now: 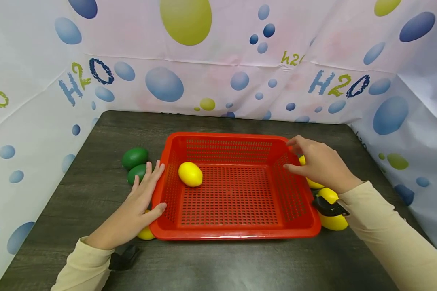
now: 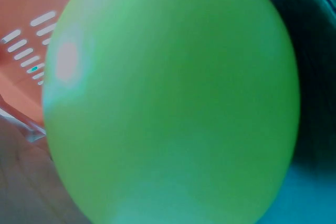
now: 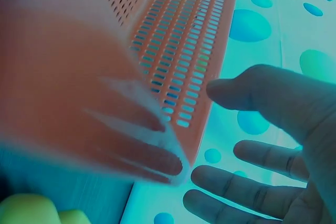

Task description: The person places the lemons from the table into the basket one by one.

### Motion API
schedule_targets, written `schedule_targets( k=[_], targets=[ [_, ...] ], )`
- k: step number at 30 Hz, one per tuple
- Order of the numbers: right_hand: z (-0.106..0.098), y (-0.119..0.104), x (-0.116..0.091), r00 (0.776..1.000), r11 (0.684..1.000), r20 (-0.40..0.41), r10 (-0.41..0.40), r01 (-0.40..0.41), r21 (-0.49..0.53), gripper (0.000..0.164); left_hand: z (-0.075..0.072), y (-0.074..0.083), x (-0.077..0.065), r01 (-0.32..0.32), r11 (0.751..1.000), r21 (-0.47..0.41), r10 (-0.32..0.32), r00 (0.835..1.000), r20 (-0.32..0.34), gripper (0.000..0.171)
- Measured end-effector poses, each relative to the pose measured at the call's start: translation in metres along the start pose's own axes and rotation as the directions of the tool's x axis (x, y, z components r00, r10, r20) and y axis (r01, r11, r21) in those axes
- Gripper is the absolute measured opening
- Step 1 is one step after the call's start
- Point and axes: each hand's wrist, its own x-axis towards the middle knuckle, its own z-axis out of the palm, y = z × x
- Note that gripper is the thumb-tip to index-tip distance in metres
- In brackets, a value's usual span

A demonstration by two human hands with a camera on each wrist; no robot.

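A red plastic basket with slotted walls sits on the table, a lemon inside it toward the left. My left hand lies along the basket's left rim with its fingers stretched out. Below that wrist a yellow fruit is partly covered; a large rounded fruit, greenish in tint, fills most of the left wrist view. My right hand hovers by the right rim, thumb toward the inside. In the right wrist view, its spread fingers hold nothing and appear apart from the basket wall.
Two green oval fruits lie left of the basket, beyond my left hand. Several yellow fruits sit along its right side, partly hidden by my right arm. A patterned white sheet hangs behind the dark table.
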Motion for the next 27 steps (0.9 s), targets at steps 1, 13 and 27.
schedule_targets(
  k=[1,13,27],
  targets=[
    [-0.001,0.001,-0.001,1.000,1.000,0.000,0.004,-0.004,0.004,0.058,0.000,0.000,0.000,-0.002,1.000,-0.001,0.002,1.000,0.000,0.084],
    [-0.006,0.014,-0.012,0.998,0.997,0.000,0.065,-0.065,0.034,0.060,0.000,0.000,0.000,-0.009,1.000,-0.004,0.009,1.000,0.000,0.085],
    [-0.005,0.037,-0.025,0.994,0.994,0.009,0.108,-0.108,0.017,0.059,-0.001,0.000,0.000,-0.005,1.000,-0.002,0.005,1.000,-0.001,0.086]
  ],
)
